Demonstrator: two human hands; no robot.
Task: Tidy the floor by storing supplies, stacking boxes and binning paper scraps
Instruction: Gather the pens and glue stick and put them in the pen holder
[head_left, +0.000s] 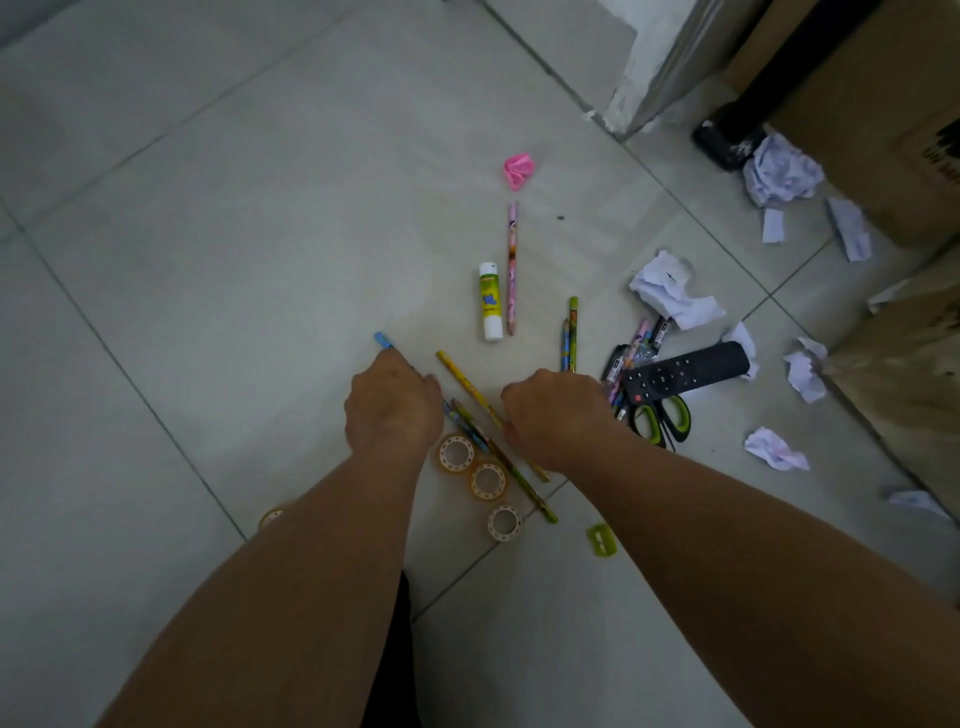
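Your left fingers (402, 366) curl down over the blue pencil (383, 340), and the left hand (392, 405) appears to grip it just near of its far end. Your right hand (558, 415) is curled too, but whether it holds anything is hidden.

The blue pencil lies on the floor tiles at centre. Its long axis runs diagonally from far-left to near-right, flat on the tile. The blunt blue end points far-left, and I cannot tell where the tip is.

Just to its right, the yellow pencil (467, 382) lies on much the same diagonal. Three tape rolls (456, 453) sit just near of your hands. Farther off, the glue stick (490, 301) and the pink pencil (512, 267) lie side by side, pointing near to far.

You look to be at the start. To the right, the scissors (660, 421), the remote (685, 369) and the crumpled paper scraps (670, 291) are all loose on the floor. The cardboard boxes (857, 104) stand unstacked at far right. No bin or storage container shows, so storing, stacking and binning all seem left to do.
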